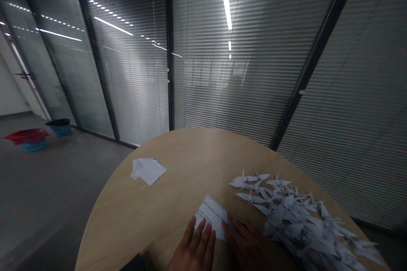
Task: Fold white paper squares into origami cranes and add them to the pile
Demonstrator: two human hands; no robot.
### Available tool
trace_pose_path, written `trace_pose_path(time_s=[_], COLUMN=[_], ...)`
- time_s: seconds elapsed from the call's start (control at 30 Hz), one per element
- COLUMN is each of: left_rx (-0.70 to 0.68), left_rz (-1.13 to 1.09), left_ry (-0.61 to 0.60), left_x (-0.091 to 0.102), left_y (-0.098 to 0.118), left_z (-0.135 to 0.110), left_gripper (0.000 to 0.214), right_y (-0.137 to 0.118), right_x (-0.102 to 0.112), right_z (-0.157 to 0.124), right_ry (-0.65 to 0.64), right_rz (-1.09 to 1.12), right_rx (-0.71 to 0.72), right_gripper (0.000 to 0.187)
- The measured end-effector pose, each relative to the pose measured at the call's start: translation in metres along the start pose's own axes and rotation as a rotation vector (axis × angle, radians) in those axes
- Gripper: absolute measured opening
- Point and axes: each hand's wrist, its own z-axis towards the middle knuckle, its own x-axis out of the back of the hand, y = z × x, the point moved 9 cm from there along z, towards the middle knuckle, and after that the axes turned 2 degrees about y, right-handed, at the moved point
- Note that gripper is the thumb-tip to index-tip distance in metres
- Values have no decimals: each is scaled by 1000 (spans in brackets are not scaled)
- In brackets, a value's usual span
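A white sheet of paper (212, 211) with lines of print lies on the table in front of me; whether it is folded I cannot tell. My left hand (195, 247) rests flat with its fingertips on the paper's lower left part, fingers stretched out. From the right, my right hand (243, 239) lies over the paper's right edge, its fingers extended and partly in shadow. Close beside that hand spreads a heap of folded white paper cranes (295, 220).
The round wooden table (197, 148) carries a small stack of white paper sheets (149, 170) at its left. Glass partitions with blinds (229, 93) stand just behind it. On the floor at left are a bin with a red liner (30, 137) and a dark-lined blue bin (60, 128).
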Motion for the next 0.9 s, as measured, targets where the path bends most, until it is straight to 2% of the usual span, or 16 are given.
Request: trace_pose_path(time_s=[0.07,0.13,0.27,0.43,0.6,0.73,0.9], left_rx=[-11,-50,1,53,13,-37,-73], left_rz=[23,4,-61,-100,-82,-36,28], left_ry=[31,12,-19,-45,19,44,56], left_x=[5,8,14,3,-2,7,26], left_y=[0,1,-6,-6,-2,-2,-6], left_z=[3,5,6,0,-6,-8,-3], left_gripper=[36,43,52,52,52,43,43], right_y=[0,-1,-1,-3,-7,-10,-12], right_x=[-1,-1,1,4,6,10,22], right_z=[0,1,2,1,1,1,2], right_ry=[-30,-53,-46,24,77,138,159], right_rz=[-7,-17,-7,-34,-72,-125,-155], right_rx=[8,39,48,58,95,108,140], right_gripper=[61,62,61,60,59,56,55])
